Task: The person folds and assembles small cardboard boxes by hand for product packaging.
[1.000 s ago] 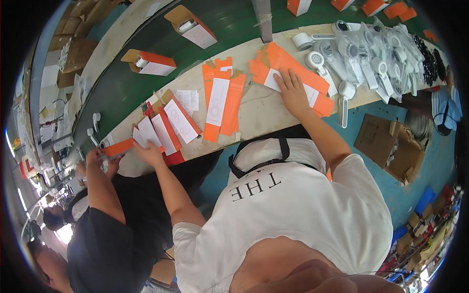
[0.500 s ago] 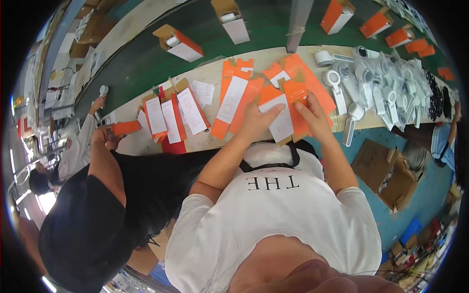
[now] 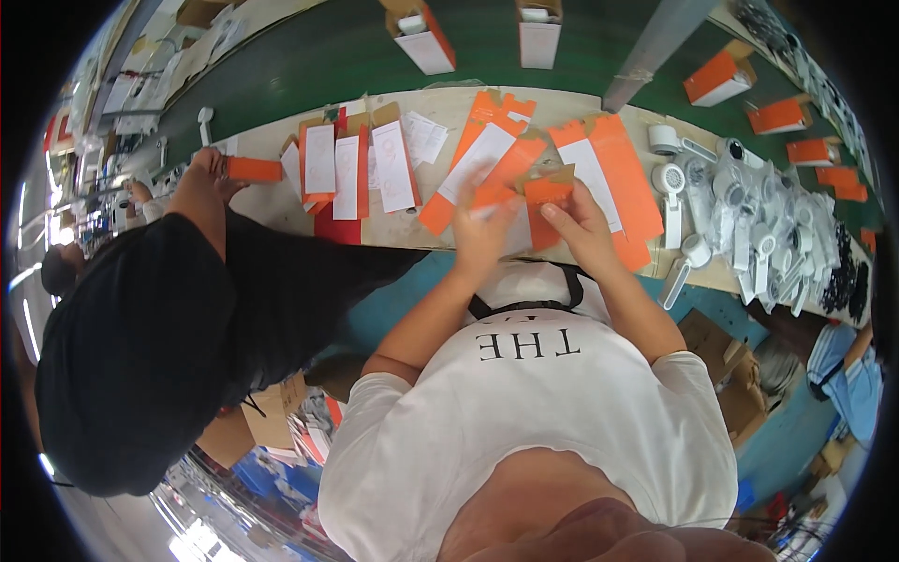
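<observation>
In front of my chest is a small orange and white folding carton (image 3: 541, 225), with brown inner flaps at its upper end. My right hand (image 3: 581, 223) is closed on its right side, the thumb pressed on the orange face near the top. My left hand (image 3: 482, 232) is at the carton's left side; its fingers are smeared by motion, so their grip is unclear. Flat orange and white carton blanks lie beyond my hands, one group (image 3: 478, 164) to the left and another (image 3: 609, 178) to the right.
White handheld shower heads (image 3: 670, 183), many in clear bags, crowd the table's right. Several upright cartons (image 3: 398, 169) and paper leaflets (image 3: 426, 139) lie left. Filled cartons (image 3: 538, 37) stand on the green belt (image 3: 309, 80) behind a metal post (image 3: 655, 56). A co-worker in black (image 3: 140, 347) handles an orange carton (image 3: 253, 170).
My left hand has shifted on the carton and is blurred now. The carton is turned, with more of its orange side showing. The view has swung left; the belt's cartons sit elsewhere.
</observation>
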### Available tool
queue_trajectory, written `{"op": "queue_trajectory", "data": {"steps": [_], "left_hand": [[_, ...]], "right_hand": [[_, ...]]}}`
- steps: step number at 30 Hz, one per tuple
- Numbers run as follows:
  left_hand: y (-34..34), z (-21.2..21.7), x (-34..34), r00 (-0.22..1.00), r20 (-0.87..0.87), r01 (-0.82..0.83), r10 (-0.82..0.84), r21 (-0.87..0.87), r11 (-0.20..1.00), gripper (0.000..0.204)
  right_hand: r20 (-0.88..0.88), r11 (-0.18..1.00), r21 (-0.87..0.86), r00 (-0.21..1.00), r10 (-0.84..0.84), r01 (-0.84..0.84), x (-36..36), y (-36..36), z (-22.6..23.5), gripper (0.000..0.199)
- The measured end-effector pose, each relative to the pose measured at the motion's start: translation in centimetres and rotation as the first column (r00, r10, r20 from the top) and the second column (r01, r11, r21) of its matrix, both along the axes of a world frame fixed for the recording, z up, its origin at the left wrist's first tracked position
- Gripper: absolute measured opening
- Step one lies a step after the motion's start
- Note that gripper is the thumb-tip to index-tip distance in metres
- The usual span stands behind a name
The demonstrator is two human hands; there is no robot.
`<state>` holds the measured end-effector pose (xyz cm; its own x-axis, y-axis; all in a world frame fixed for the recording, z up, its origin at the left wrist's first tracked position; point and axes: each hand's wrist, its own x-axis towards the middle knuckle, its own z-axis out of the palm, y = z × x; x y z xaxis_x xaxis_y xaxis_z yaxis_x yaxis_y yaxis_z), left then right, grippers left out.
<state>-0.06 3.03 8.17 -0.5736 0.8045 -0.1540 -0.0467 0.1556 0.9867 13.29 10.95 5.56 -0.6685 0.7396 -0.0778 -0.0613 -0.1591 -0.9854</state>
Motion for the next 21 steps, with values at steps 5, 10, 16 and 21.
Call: {"op": "queue_trajectory", "data": {"steps": [5,10,16,21], "left_hand": [[0.1,-2.4,0.2,0.971,-0.237,0.066,-0.035,0.126,0.990,0.090],[-0.8,-2.6,0.2,0.834,0.552,-0.081,-0.026,0.169,0.982,0.036],[-0.7,-2.8,-0.4,0.860,0.510,-0.073,0.000,0.123,0.990,0.033],[-1.4,-2.7,-2.1,0.885,0.465,-0.049,0.014,0.064,0.997,0.031]], "right_hand": [[0.102,0.972,0.089,0.968,-0.227,0.219,-2.0,-0.3,0.9,0.024],[0.156,0.812,0.518,0.963,0.219,-0.268,-2.3,-1.5,1.9,0.058],[0.205,0.851,0.426,0.949,0.240,-0.307,-2.0,-1.2,1.8,0.056],[0.184,0.832,0.449,0.945,0.271,-0.326,-1.8,-0.9,2.3,0.054]]}}
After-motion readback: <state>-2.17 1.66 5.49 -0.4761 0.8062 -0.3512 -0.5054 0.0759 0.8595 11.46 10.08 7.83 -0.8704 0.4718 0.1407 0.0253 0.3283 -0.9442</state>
